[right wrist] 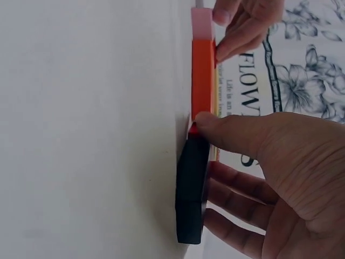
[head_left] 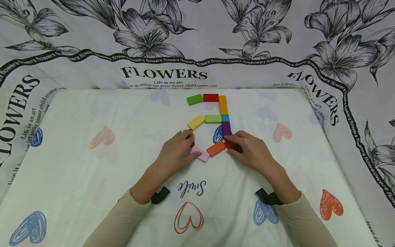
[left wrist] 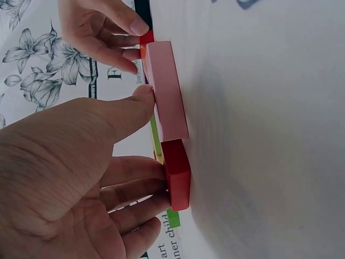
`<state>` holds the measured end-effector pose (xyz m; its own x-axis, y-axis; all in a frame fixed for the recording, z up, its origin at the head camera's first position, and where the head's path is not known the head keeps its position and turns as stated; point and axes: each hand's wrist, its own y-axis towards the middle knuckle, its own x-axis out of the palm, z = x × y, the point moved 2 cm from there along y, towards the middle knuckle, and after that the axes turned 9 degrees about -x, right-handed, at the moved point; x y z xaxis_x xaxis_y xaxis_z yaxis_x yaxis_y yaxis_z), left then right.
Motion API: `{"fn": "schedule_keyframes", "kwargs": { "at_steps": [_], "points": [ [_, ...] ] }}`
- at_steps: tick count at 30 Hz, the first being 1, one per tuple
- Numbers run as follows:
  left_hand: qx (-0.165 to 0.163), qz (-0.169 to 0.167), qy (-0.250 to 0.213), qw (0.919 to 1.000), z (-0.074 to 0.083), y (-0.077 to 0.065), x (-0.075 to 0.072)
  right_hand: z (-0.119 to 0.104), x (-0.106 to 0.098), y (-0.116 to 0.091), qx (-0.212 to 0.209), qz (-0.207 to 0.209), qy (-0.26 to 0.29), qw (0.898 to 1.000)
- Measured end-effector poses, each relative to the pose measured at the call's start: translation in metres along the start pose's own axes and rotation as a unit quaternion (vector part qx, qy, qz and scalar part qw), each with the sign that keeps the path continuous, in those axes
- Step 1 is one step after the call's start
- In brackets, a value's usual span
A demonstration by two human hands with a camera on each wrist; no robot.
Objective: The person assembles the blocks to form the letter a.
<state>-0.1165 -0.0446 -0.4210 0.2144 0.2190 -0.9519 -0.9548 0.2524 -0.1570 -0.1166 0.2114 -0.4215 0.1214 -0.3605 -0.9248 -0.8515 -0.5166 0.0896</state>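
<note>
My left hand rests at the lower left of a looped row of coloured blocks on the white cloth. Its thumb touches the pink block, and its fingertips lie against a red block beside it. My right hand is at the lower right of the row. There the thumb touches a red block, mostly hidden, next to the orange block. The other fingers touch the side of a dark block. Pink and orange blocks lie end to end between the hands.
Farther up the row lie a purple block, a small blue block, a light green block and a yellow block. Beyond them are an amber block, a red block and a green block.
</note>
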Motion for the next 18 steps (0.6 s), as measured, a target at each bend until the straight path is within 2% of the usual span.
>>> {"fn": "schedule_keyframes", "kwargs": {
  "at_steps": [6,18],
  "points": [
    [-0.002,0.002,0.001,1.0,-0.0003,-0.0004,0.0006,0.0002,0.0005,0.0001,-0.016,0.006,-0.006,1.0],
    [-0.002,-0.001,0.0,1.0,-0.0003,-0.0003,-0.0002,-0.0039,-0.0016,-0.0004,-0.004,0.007,-0.012,1.0]
  ]
}}
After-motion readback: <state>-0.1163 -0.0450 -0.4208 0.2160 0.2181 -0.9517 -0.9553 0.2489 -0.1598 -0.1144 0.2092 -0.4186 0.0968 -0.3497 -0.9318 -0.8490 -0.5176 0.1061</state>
